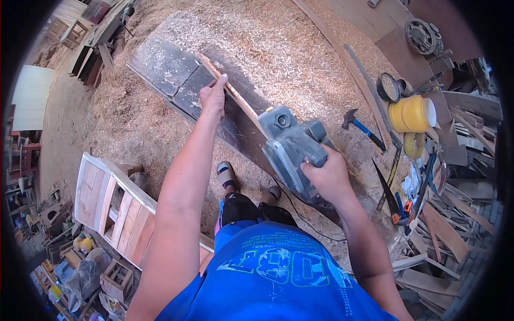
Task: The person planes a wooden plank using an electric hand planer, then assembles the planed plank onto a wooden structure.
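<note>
In the head view, my left hand (pixel 213 99) gripped a narrow wooden strip (pixel 238 99) near its far end, over the dark bench (pixel 160 59). My right hand (pixel 327 174) grasped the handle of the power planer (pixel 292 150), which sat on the strip's nearer part.

Blue shirt (pixel 267 286), small print: we make out "WITH THE BOAT" and, less surely, "ALLOWED".
Blue shirt, large print: we see worn, pale characters but cannot read them surely.
Dark shorts (pixel 238 208): we find one pale mark, too small to read.
</note>
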Demonstrator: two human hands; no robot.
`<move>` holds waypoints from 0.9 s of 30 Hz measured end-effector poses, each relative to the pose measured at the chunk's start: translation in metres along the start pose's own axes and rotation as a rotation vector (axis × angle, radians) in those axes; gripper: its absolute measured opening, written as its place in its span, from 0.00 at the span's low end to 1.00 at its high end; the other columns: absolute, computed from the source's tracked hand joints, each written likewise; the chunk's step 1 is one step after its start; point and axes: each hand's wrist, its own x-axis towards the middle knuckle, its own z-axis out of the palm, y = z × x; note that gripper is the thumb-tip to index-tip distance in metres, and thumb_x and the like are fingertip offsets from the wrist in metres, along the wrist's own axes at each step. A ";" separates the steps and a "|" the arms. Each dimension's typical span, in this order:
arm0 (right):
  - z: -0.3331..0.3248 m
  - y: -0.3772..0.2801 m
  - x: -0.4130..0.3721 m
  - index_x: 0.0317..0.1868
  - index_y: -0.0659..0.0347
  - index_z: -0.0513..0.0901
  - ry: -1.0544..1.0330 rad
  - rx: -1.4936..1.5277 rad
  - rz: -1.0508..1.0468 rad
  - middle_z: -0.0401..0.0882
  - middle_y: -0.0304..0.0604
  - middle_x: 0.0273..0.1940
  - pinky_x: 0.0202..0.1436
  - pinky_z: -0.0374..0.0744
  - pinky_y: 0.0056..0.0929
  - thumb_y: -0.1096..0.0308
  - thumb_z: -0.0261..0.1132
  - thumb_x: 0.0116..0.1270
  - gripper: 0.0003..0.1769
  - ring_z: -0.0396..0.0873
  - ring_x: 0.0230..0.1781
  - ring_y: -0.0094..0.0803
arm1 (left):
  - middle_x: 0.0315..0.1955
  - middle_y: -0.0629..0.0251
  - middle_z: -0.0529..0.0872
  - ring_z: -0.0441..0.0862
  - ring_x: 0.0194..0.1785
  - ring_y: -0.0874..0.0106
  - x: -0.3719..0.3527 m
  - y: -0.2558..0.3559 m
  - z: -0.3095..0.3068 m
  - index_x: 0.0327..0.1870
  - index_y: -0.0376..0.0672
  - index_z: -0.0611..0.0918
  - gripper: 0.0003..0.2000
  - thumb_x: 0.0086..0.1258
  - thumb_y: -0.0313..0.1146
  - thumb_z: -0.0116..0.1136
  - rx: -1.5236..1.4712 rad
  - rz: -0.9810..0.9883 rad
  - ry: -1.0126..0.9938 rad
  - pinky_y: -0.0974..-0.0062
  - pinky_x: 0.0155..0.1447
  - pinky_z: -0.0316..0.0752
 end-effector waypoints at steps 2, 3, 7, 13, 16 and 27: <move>0.008 -0.012 0.014 0.49 0.67 0.86 0.002 -0.011 -0.023 0.89 0.54 0.38 0.49 0.82 0.38 0.68 0.68 0.60 0.17 0.88 0.40 0.43 | 0.45 0.55 0.89 0.84 0.45 0.71 0.001 0.002 0.000 0.54 0.26 0.85 0.26 0.68 0.44 0.73 0.059 -0.045 0.004 0.74 0.52 0.78; 0.012 -0.021 0.021 0.48 0.67 0.85 0.003 -0.005 -0.024 0.89 0.55 0.38 0.48 0.82 0.38 0.67 0.68 0.59 0.18 0.88 0.39 0.44 | 0.45 0.55 0.89 0.84 0.45 0.71 0.002 0.003 -0.002 0.54 0.26 0.85 0.26 0.68 0.44 0.73 0.056 -0.039 0.008 0.74 0.52 0.78; 0.032 -0.052 0.056 0.46 0.69 0.85 -0.015 -0.015 -0.048 0.88 0.55 0.35 0.45 0.81 0.40 0.66 0.66 0.59 0.17 0.88 0.38 0.46 | 0.45 0.57 0.89 0.82 0.47 0.73 -0.009 0.010 -0.014 0.55 0.27 0.84 0.25 0.70 0.43 0.72 0.082 -0.078 0.008 0.74 0.55 0.76; 0.063 -0.091 0.119 0.42 0.69 0.86 -0.049 -0.003 -0.151 0.88 0.57 0.35 0.45 0.81 0.40 0.66 0.66 0.56 0.17 0.87 0.37 0.51 | 0.34 0.60 0.89 0.81 0.39 0.74 -0.071 -0.017 -0.096 0.39 0.32 0.89 0.21 0.77 0.47 0.61 0.381 0.092 0.103 0.71 0.46 0.74; 0.078 -0.116 0.151 0.42 0.69 0.87 -0.068 -0.067 -0.141 0.89 0.58 0.37 0.46 0.82 0.40 0.66 0.67 0.57 0.16 0.88 0.39 0.49 | 0.23 0.58 0.86 0.80 0.31 0.73 -0.118 -0.052 -0.147 0.27 0.32 0.86 0.24 0.78 0.46 0.59 0.621 0.098 0.150 0.67 0.40 0.73; 0.133 -0.194 0.246 0.22 0.69 0.78 -0.145 0.144 -0.212 0.74 0.41 0.20 0.19 0.66 0.33 0.77 0.67 0.58 0.08 0.70 0.16 0.27 | 0.14 0.59 0.78 0.77 0.21 0.73 -0.242 -0.156 -0.289 0.21 0.32 0.81 0.23 0.75 0.43 0.59 0.790 -0.151 0.207 0.62 0.31 0.72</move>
